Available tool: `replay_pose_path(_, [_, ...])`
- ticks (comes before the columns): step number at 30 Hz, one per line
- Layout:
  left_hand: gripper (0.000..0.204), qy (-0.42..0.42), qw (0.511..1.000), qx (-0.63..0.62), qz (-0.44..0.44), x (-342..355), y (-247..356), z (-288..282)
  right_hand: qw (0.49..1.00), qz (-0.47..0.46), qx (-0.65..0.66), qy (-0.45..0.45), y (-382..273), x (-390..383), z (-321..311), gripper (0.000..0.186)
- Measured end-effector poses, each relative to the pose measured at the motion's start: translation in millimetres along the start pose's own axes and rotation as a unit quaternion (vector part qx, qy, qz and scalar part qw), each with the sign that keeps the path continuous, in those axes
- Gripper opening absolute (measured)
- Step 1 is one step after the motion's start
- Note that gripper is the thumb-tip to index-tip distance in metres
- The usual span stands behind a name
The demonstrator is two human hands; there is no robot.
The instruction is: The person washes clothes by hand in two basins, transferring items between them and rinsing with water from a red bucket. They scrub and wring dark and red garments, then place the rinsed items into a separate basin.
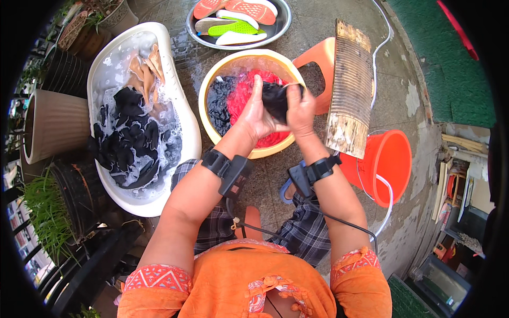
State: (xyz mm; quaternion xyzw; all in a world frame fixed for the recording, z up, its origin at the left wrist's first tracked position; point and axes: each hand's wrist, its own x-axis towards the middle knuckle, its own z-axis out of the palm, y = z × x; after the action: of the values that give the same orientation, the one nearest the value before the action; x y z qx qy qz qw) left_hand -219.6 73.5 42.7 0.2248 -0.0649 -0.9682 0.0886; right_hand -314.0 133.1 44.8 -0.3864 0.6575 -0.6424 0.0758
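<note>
Over a yellow basin [214, 138], both my hands grip a dark cloth [274, 100]. My left hand [256, 114] has its thumb raised along the cloth's left side; my right hand [299, 111] is closed on its right side, thumb on top. Beneath them, bright red fabric [241, 93] and dark navy fabric [217, 103] lie wet in the basin. To the left, a white tub [185, 138] holds black garments [124, 153] and tan fabric [143, 74] in sudsy water.
A steel bowl [191, 24] holds insoles. At right are an orange stool [313, 55], a wooden washboard [349, 85], a red bucket [392, 164] and a white hose [387, 201]. Plant pots [50, 124] line the left; a green mat [450, 79] is at upper right.
</note>
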Motion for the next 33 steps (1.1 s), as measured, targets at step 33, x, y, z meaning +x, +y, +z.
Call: replay_pose_path(33, [0.045,-0.025,0.804,0.559,0.202,25,-24,2,0.772,0.297,0.419,0.375,28,41,-170,0.040])
